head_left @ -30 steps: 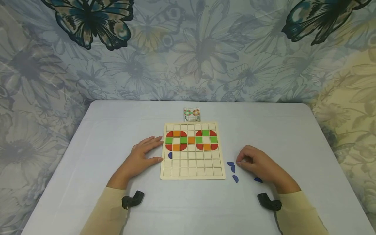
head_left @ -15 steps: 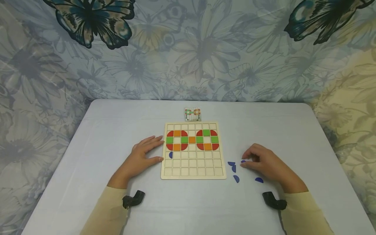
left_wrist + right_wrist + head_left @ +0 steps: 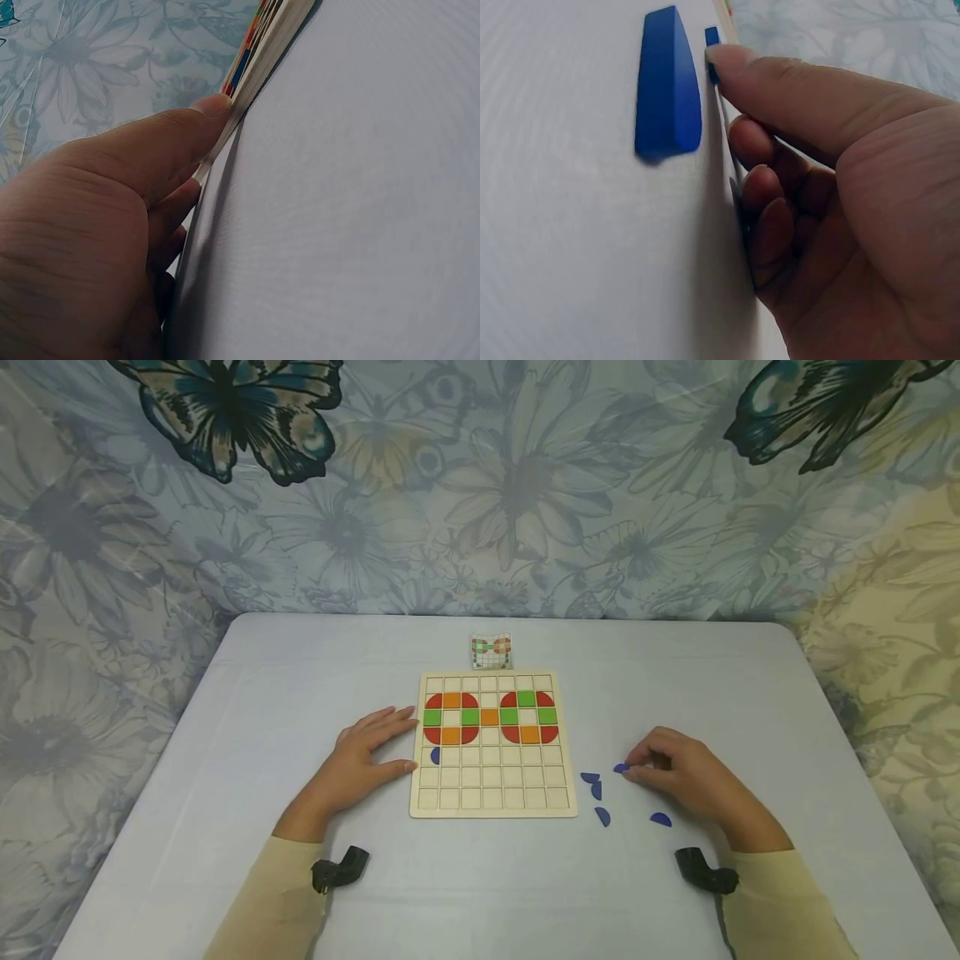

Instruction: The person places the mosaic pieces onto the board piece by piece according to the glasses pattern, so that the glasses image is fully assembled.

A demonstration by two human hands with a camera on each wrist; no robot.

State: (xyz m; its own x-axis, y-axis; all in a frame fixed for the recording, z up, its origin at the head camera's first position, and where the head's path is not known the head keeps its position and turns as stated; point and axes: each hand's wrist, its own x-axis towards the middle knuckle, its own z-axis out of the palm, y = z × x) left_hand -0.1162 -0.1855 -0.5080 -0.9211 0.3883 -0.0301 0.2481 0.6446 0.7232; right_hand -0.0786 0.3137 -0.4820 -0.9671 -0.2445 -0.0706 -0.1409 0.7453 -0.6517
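Note:
A wooden grid board (image 3: 492, 781) lies mid-table with red, orange and green tiles in its upper rows and one blue piece (image 3: 434, 755) at its left. My left hand (image 3: 401, 745) rests flat on the table. Its thumb (image 3: 187, 127) presses the board's left edge (image 3: 259, 49). My right hand (image 3: 628, 770), fingers curled, pinches a small blue piece (image 3: 620, 767) at its fingertips, just right of the board. In the right wrist view the thumb (image 3: 735, 64) covers most of that piece, and another blue piece (image 3: 667, 90) lies flat beside it.
Loose blue curved pieces lie on the table right of the board: a pair (image 3: 593, 783), one nearer me (image 3: 602, 816) and one by my right wrist (image 3: 660, 818). A small pattern card (image 3: 491, 652) stands behind the board. A flower-print cloth hangs behind the table.
My right hand has drawn a little to the right, away from the pair of blue pieces, with a blue piece now showing at its fingertips. The left hand has stayed put.

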